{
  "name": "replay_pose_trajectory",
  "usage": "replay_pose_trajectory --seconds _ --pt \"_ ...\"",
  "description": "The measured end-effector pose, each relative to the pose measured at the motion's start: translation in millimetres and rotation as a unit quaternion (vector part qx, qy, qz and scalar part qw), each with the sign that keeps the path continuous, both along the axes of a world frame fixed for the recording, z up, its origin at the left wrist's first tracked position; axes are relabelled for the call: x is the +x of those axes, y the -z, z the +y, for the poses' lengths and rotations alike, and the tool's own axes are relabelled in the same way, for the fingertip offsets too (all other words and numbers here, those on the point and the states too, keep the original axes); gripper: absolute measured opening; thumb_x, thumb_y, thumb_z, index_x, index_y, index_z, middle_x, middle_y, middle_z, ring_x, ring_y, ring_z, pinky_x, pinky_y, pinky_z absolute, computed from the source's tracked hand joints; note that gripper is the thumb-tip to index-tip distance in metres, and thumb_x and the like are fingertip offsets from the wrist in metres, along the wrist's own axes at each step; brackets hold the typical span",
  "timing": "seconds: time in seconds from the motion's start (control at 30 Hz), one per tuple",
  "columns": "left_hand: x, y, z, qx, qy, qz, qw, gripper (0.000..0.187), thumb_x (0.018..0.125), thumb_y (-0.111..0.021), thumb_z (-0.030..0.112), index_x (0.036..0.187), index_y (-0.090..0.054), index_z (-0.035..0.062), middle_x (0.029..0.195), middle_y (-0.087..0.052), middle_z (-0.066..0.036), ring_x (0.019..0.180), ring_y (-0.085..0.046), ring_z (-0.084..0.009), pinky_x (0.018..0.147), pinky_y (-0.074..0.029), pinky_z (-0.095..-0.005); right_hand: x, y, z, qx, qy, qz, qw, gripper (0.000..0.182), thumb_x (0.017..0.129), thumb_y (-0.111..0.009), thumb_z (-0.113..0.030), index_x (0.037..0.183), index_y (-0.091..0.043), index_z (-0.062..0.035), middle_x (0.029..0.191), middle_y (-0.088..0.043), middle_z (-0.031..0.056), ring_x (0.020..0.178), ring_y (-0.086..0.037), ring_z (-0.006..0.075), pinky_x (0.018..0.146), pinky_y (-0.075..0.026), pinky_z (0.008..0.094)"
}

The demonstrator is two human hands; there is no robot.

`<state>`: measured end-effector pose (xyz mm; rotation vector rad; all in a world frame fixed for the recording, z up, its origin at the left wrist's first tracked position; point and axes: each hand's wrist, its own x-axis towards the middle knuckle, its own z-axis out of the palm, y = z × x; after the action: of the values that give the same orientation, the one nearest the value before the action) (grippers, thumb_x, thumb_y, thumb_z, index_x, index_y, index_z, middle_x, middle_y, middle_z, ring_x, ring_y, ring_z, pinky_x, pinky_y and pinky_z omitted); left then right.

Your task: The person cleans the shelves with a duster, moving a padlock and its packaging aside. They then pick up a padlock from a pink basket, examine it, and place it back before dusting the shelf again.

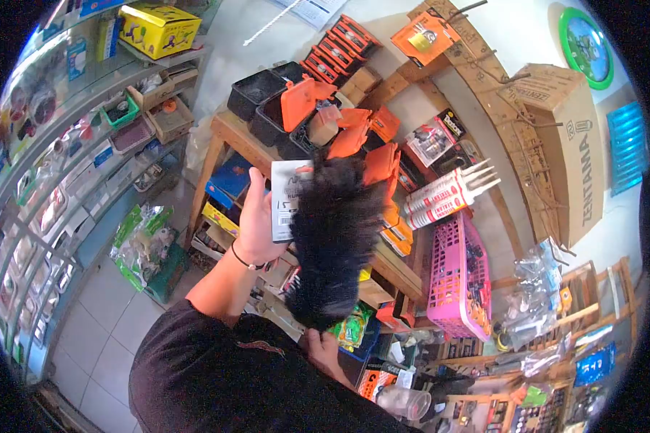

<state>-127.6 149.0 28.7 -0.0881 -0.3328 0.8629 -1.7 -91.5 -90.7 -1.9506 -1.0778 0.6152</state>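
My left hand [255,225], a dark band at its wrist, holds up a flat white box [282,202] with printed lettering and a barcode label. In front of the box's right side stands a black fluffy duster [332,245], its bristles spreading at the top and covering part of the box. Directly below the duster's lower end, my right hand [323,352] has its fingers curled at the base; the handle is hidden. Beyond the duster are black bins [256,94] and orange-lidded containers [298,103] on a wooden shelf [220,144].
White-and-red sealant tubes [437,200] stand right of the duster, above a pink basket [458,281]. A large cardboard box [556,151] is at upper right. Glass shelves [65,144] line the left side. A green plastic bag [143,242] rests low by the tiled floor [97,332].
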Motion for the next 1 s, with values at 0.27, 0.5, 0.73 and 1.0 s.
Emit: replay_pose_trajectory --seconds 0.27,0.5,0.73,1.0 --pt "16 9 9 -0.057 0.051 0.012 0.997 0.073 0.081 -0.029 0.062 0.119 -0.039 0.0002 0.114 -0.046 -0.026 0.096 -0.050 -0.0447 0.074 -0.045 -0.0566 2 13 -8 -0.012 0.044 0.129 0.991 0.038 0.081 -0.056 -0.028 0.059 -0.049 0.0015 0.051 -0.044 0.0166 0.045 -0.043 0.0249 0.046 -0.035 0.0363" --pt "12 -3 7 -0.043 0.027 0.069 0.996 0.075 0.080 -0.029 0.064 0.120 -0.040 0.0017 0.114 -0.047 -0.024 0.093 -0.053 -0.0403 0.074 -0.046 -0.0522 6 18 -8 -0.013 -0.008 0.007 1.000 0.039 0.080 -0.057 -0.030 0.058 -0.050 0.0010 0.049 -0.045 0.0166 0.043 -0.046 0.0240 0.043 -0.035 0.0372" --pt "16 14 7 0.127 0.016 0.070 0.989 0.078 0.078 -0.030 0.066 0.123 -0.039 0.0025 0.121 -0.045 -0.019 0.106 -0.049 -0.0316 0.092 -0.039 -0.0396 -4 -8 -7 -0.021 -0.015 -0.091 0.996 0.040 0.079 -0.057 -0.029 0.056 -0.048 0.0016 0.047 -0.044 0.0152 0.039 -0.040 0.0228 0.041 -0.034 0.0370" --pt "12 15 0 0.101 0.006 0.070 0.992 0.074 0.081 -0.029 0.063 0.121 -0.040 0.0021 0.117 -0.047 -0.019 0.102 -0.051 -0.0313 0.088 -0.041 -0.0402 -3 -2 -9 -0.066 -0.049 -0.012 0.997 0.036 0.081 -0.055 -0.026 0.059 -0.051 0.0024 0.048 -0.044 0.0125 0.044 -0.043 0.0204 0.044 -0.035 0.0358"
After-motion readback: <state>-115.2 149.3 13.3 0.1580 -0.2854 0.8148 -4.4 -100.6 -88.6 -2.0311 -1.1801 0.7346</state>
